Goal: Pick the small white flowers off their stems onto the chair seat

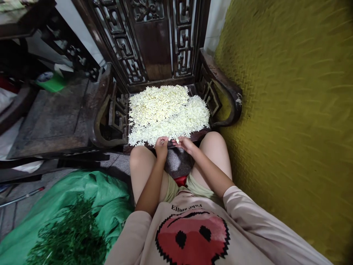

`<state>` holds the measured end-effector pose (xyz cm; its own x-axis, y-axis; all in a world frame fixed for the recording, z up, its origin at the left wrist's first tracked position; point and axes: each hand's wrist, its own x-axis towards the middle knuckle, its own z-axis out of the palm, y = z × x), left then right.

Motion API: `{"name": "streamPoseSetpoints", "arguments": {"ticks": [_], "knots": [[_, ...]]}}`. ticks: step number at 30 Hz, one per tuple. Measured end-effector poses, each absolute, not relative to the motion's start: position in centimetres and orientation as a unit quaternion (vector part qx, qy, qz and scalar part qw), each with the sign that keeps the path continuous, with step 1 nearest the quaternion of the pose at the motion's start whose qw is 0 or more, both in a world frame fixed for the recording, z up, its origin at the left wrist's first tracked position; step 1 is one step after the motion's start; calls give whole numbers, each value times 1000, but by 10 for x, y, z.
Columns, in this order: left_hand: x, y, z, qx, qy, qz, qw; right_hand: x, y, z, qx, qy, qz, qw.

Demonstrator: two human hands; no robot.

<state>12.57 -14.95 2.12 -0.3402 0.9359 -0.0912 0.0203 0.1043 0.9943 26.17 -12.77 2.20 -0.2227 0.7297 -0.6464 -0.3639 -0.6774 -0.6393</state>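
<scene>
Where the heap of white buds [167, 110] reaches the near edge of the seat of a carved chair [220, 82], both hands work at that edge, between the person's bare knees.

Left hand [161, 146]: fingers curled close together on the outermost buds; whether they grip any cannot be told. Right hand [186, 144]: thumb and fingertips drawn narrow, apparently pinching a single bud [178, 140].

Likely hazards: the heap is loose and lies flush with the unrimmed front of the seat, so a sweep of either wrist or a nudge from a knee could spill buds onto the speckled floor [178, 163]. Buds could also slip through the openwork under the armrests. Too firm a pinch would probably bruise such soft material.

Materials: the buds are small, slender and cream-white, piled shallow and uneven. The chair is dark, worn hardwood with pierced fretwork in the back and curved arms. A glossy, crumpled green sheet [104, 195] at lower left carries fine, feathery green cuttings [68, 239]. The yellow surface [289, 110] at right shows a raised herringbone relief.
</scene>
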Motion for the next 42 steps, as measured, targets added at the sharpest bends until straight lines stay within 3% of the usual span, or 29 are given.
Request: {"name": "streamPoseSetpoints", "arguments": {"ticks": [5,19,27,42], "knots": [[139,-149,11,357,609,541,457,259,-135,22,-530,-163,769,319],[143,-153,15,306,632,520,486,256,-136,15,-490,-222,766,353],[136,-147,12,220,557,482,639,258,-134,4,-519,-345,685,377],[135,-147,12,208,565,476,641,259,-136,21,-537,-378,650,382]]}}
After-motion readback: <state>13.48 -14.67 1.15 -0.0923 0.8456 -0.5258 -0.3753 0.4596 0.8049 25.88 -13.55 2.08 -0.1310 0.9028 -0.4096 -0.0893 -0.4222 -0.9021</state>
